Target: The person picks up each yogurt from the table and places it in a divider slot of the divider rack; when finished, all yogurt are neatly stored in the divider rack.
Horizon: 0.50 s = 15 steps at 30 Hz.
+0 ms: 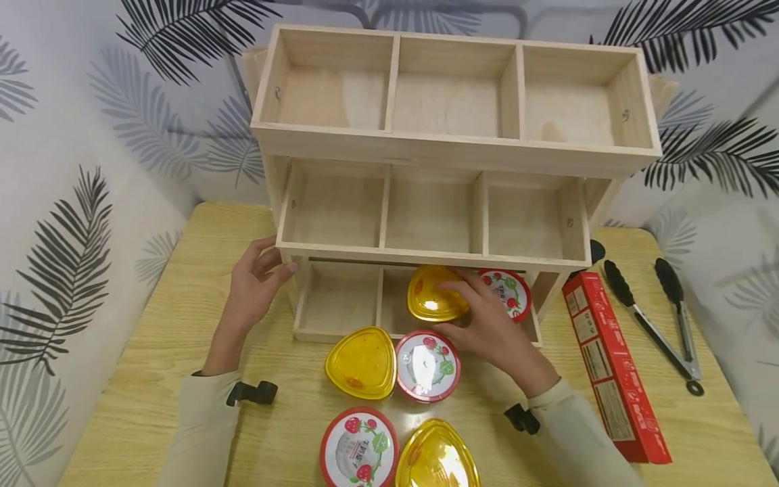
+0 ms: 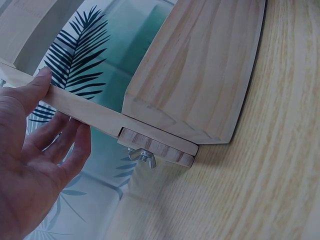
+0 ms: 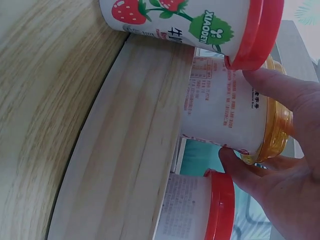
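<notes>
My right hand [image 1: 489, 328] grips a plastic cup with a yellow three-sided lid [image 1: 426, 294] at the middle compartment of the wooden rack's lowest tier. In the right wrist view, thumb and fingers are around the lid of this white cup [image 3: 220, 100], which stands behind the tier's front board [image 3: 120, 130]. A red-lidded cup [image 1: 510, 292] occupies the compartment to its right. My left hand [image 1: 258, 284] holds the rack's left side post [image 2: 75, 107], thumb on one side and fingers on the other.
In front of the rack stand two red-lidded cups [image 1: 428, 382] [image 1: 359, 446] and two yellow-lidded cups [image 1: 360, 362] [image 1: 437, 460]. To the right lie a red box [image 1: 615, 365] and black-tipped tongs [image 1: 663, 338]. The rack's upper tiers [image 1: 450, 145] overhang the lowest one.
</notes>
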Motion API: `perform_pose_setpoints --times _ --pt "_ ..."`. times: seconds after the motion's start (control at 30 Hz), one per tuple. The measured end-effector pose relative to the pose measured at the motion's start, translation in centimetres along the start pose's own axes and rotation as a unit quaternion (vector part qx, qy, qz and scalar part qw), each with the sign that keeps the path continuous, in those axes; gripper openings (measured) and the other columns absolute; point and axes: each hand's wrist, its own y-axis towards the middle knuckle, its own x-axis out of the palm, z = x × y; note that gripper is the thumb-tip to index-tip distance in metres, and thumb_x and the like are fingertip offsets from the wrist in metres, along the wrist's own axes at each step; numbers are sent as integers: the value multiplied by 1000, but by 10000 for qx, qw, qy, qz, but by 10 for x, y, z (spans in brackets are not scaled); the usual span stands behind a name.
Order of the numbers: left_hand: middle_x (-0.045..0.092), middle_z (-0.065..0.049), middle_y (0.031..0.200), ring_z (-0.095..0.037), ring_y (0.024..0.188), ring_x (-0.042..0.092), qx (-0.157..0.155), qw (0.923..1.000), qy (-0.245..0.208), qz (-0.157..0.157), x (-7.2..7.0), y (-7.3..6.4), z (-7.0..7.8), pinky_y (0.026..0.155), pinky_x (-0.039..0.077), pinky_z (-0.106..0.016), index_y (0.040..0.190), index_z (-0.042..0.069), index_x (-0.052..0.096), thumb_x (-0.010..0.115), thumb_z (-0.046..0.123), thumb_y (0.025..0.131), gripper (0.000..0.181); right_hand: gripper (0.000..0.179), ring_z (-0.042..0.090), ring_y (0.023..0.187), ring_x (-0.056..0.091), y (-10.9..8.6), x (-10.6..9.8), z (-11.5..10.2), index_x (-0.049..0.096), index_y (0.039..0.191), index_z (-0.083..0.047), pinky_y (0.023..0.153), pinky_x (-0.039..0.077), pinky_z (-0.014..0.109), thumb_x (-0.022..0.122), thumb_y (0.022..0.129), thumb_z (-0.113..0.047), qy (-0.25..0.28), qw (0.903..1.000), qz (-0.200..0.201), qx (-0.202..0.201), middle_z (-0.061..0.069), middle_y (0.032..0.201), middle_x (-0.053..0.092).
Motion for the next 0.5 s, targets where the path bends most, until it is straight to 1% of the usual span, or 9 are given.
perform_pose_setpoints --times 0.13,0.37,0.5 --pt "58 -23 137 -14 120 59 -17 10000 -2 12 0 0 0 91 52 -21 142 5 48 68 7 95 51 65 40 129 48 4 2 -2 57 129 -10 102 45 58 90 75 -21 -41 9999 -91 108 17 151 40" --pt "58 -25 135 -11 117 60 40 10000 -30 27 0 0 1 90 53 -21 142 4 48 67 4 95 51 62 41 124 51 12 8 -4 57 129 -10 100 46 58 89 77 -21 -141 9995 -190 199 18 147 45" --pt "58 -24 136 -14 120 59 37 10000 18 -9 0 0 0 90 53 -21 142 4 48 68 6 95 51 62 41 123 52 15 11 -3 58 130 -9 100 47 57 89 77 -20 -202 9991 -254 277 18 145 46"
